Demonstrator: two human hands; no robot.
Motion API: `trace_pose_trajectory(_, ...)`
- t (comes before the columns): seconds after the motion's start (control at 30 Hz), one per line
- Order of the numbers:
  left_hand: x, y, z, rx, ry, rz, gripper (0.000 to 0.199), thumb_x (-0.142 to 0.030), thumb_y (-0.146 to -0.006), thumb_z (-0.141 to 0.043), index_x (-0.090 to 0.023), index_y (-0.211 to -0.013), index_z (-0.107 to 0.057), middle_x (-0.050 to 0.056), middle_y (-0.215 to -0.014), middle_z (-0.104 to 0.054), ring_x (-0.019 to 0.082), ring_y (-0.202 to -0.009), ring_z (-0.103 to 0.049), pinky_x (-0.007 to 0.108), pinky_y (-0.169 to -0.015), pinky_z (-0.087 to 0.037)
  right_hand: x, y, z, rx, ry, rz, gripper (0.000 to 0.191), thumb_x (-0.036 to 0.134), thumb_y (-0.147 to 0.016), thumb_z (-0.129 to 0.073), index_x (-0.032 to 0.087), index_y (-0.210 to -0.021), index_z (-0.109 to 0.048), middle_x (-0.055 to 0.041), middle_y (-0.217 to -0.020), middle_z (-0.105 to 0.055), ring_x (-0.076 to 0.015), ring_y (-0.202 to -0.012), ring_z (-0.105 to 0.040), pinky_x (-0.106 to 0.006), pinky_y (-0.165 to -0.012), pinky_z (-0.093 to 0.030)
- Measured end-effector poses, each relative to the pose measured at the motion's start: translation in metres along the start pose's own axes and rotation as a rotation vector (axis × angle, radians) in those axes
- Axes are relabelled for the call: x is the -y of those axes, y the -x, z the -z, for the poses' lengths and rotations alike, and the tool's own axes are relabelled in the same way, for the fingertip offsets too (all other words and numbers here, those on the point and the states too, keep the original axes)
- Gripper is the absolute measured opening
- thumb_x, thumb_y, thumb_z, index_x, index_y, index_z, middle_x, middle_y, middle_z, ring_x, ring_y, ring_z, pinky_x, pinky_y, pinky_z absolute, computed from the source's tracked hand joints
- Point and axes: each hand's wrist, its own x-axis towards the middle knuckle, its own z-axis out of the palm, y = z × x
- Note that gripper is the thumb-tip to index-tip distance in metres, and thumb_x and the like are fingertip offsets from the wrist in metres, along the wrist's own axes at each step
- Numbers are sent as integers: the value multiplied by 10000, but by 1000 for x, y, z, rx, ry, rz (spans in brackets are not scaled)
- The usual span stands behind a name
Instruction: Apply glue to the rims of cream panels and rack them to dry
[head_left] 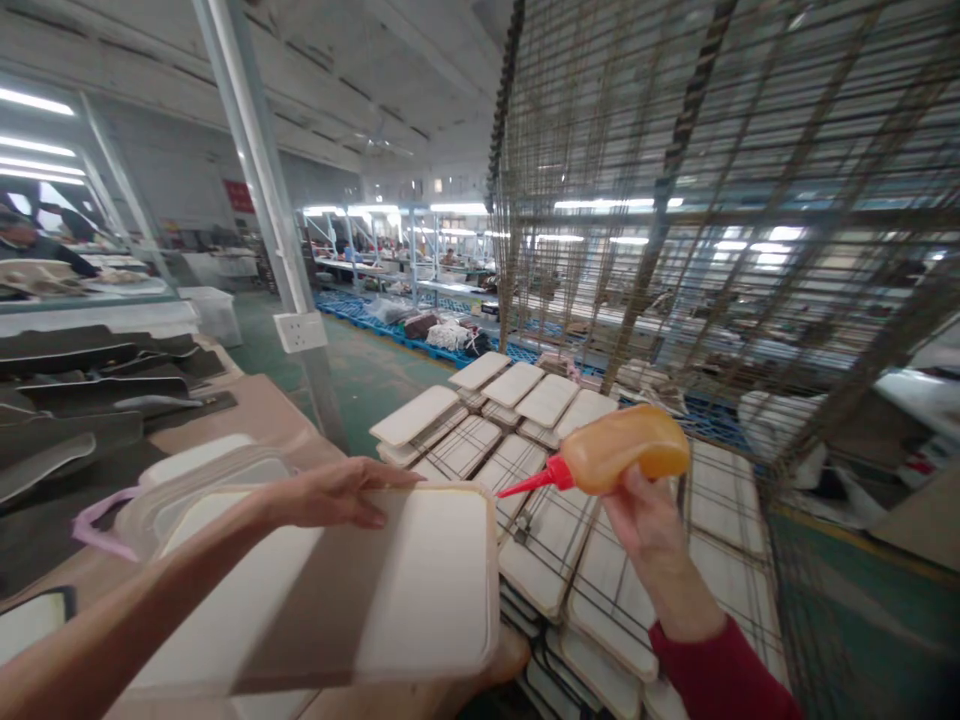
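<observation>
A large cream panel [427, 570] with rounded corners and a yellowish rim is tilted toward me. My left hand [330, 495] grips its upper edge, thumb on the near face and fingers along the top. My right hand [645, 515] is wrapped around a squeeze bottle [626, 445] of amber liquid. The bottle lies nearly level, and its red nozzle [529, 482] points left at the panel's upper right corner. Whether the tip touches the rim cannot be made out.
Similar pale panels [547, 400] lie in stacks among wire racks [480, 440]. A tall wire rack [697, 190] rises at right. Left are dark curved pieces [90, 400], a clear container [217, 490] with a lilac handle, and a post with a socket box [300, 332].
</observation>
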Motion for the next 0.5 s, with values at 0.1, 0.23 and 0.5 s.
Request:
trace_pose_trajectory(0.1, -13, 6, -5, 0, -60, 21, 538, -15, -501, -734, -185, -1012, -746, 84, -1037, -731, 328, -1043, -628, 381, -868, -491, 4, -4, 1, 90, 55, -10, 567, 323, -426, -898, 262, -948, -686, -21, -787, -732, -204, -730, -663, -461, -846, -512)
trace_pose_trajectory(0.23, -24, 13, -7, 36, -68, 59, 529, -24, -503, -735, -190, -1005, -751, 70, -1009, -739, 333, -1019, -632, 368, -862, -491, 7, -5, 1, 158, 82, -38, 568, 319, -417, -896, 254, -942, -689, -11, -710, -719, -198, -689, -656, -442, -813, -519)
trace_pose_trajectory(0.5, -31, 25, -9, 49, -64, 69, 527, -59, -509, -757, -192, -1019, -748, 47, -1045, -731, 338, -1044, -608, 366, -894, -471, 10, -3, -3, 212, 86, -90, 578, 290, -399, -903, 247, -931, -682, 23, -696, -719, -167, -669, -657, -351, -761, -534)
